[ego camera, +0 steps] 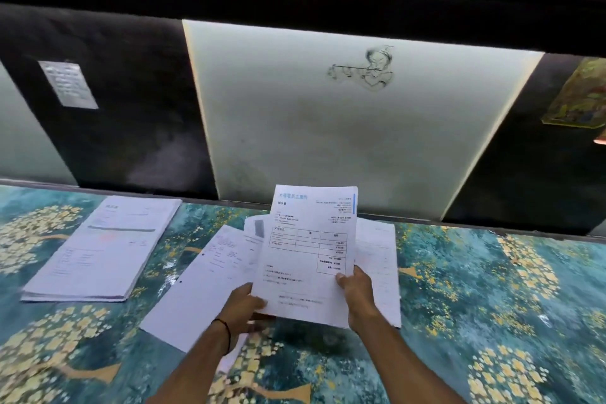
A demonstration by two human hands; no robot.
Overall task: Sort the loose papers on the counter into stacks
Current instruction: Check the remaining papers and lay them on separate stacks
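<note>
Both hands are gripping one thin, flat printed sheet [308, 252], lifted and tilted up over the middle of the counter [492, 289]. The left hand [244, 303] is pinching its near left corner with the thumb on top. The right hand [355, 289] is clamping its right edge, thumb on the printed face. A thin black wrist band [224, 328] is circling the left wrist.

The loose papers [203, 279] are lying fanned and overlapping under the held sheet, their corners sticking out left and right. One white page is reaching toward the near edge. A thick, squared stack [101, 246] is sitting well apart on the left, with its layered edges showing. The counter is wearing a glossy teal surface with gold blossom clusters. Bare surface is stretching wide to the right and along the near side.

The held sheet is carrying a blue heading in East Asian characters and a ruled table, both too blurred to read. On the far wall, a smooth pale wall panel [328, 128] is bearing a line drawing [367, 70] of a flute player. A small notice [67, 84] is hanging on the left, its text illegible.
</note>
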